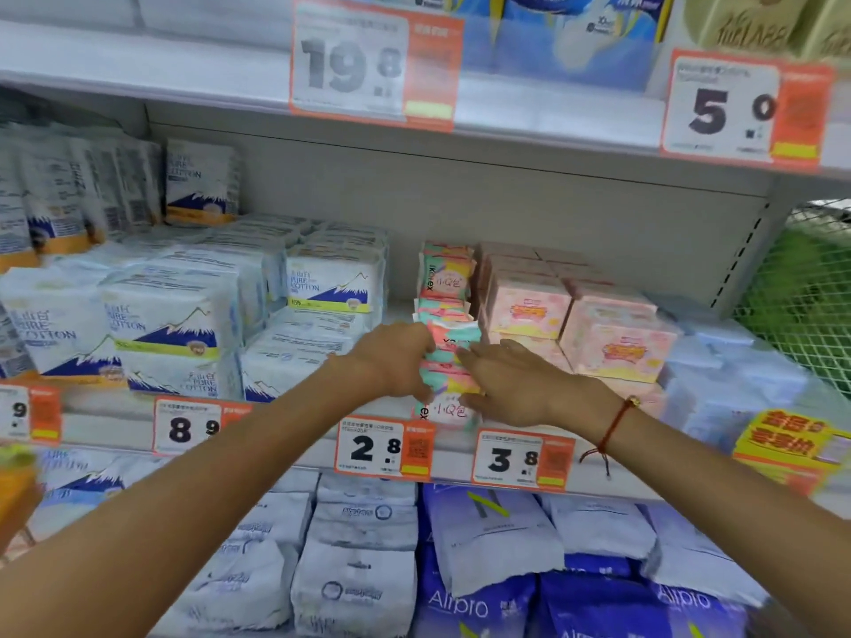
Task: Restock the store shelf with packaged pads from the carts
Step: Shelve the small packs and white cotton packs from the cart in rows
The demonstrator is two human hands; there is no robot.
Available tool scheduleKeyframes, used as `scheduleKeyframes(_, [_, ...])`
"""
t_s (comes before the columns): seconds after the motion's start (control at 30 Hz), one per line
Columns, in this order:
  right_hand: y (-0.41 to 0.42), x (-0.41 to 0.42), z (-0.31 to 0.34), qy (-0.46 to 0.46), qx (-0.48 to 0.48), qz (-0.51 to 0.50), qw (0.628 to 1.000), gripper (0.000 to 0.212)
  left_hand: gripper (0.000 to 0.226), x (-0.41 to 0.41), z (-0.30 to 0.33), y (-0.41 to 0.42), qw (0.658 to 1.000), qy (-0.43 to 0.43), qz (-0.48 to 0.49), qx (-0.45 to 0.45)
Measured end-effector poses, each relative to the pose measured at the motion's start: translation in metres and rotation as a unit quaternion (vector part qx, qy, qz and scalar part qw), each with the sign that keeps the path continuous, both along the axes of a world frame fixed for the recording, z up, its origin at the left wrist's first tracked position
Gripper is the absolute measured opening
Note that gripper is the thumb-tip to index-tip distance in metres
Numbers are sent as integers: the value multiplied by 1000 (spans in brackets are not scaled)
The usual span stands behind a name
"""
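A row of small pink-and-teal pad packs (445, 278) runs front to back on the middle shelf (294, 458), above the 2.8 price tag (382, 446). My left hand (391, 361) grips the left side of the front packs (453, 343) with curled fingers. From the right, my right hand (506, 384) presses against the same packs with fingers nearly straight. One more pack (444, 411) stands below my hands at the shelf's front edge. The carts are out of view.
White-and-blue cotton pad packs (170, 324) fill the shelf to the left, pink boxed packs (617, 343) stand to the right. Pale blue packs (737, 384) lie further right. The lower shelf holds white and blue bags (479, 545). A green mesh (806, 292) is at far right.
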State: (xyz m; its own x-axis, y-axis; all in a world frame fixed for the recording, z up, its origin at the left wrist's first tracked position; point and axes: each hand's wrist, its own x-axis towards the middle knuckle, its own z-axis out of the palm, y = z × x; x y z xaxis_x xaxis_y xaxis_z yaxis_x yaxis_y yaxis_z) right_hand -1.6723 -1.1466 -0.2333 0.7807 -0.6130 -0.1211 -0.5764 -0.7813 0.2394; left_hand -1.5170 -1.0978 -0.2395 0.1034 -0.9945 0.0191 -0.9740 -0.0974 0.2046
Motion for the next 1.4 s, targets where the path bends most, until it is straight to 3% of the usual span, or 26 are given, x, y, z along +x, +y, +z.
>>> scheduleKeyframes(0.1, [-3,7,-8,-3,-28,7,1000,63,78,0,7,-2,999,5,38,21])
scheduleKeyframes(0.13, [-4,9,-10,0,-33,8,999,64,75,1,11,-3,997,43,51,46])
scheduleKeyframes(0.2, [-7,10,-12,4,-32,10,999,65,50,4,21,-11,968,219,81,91])
scheduleKeyframes(0.27, [-10,8,-7,1,-13,15,1000,65,30,8,27,-25,921,367,118,60])
scheduleKeyframes(0.43, [-18,7,10,-6,55,32,998,66,34,7,10,-59,881,447,155,33])
scheduleKeyframes(0.63, [-24,4,9,-28,78,50,995,50,28,9,-9,-75,789,594,157,12])
scheduleKeyframes(0.9, [-26,6,8,0,80,45,996,61,31,8,-7,-73,749,649,134,11])
scheduleKeyframes(0.97, [-25,0,21,6,158,22,987,61,28,3,-2,-67,758,637,136,13])
scheduleKeyframes(1.03, [-27,-5,40,-51,229,7,972,48,23,0,5,-57,781,608,143,2])
scheduleKeyframes(1.17, [-50,8,46,-114,104,-33,988,42,37,9,6,-47,820,540,187,-28])
scheduleKeyframes(1.23, [-60,25,30,-113,48,-28,992,40,19,7,8,-39,875,449,183,-13])
scheduleKeyframes(1.3, [-65,38,18,-130,12,-30,991,39,16,5,7,-37,927,336,162,-17])
scheduleKeyframes(1.4, [-69,48,17,-163,8,-36,986,37,26,3,5,-41,949,266,167,-34])
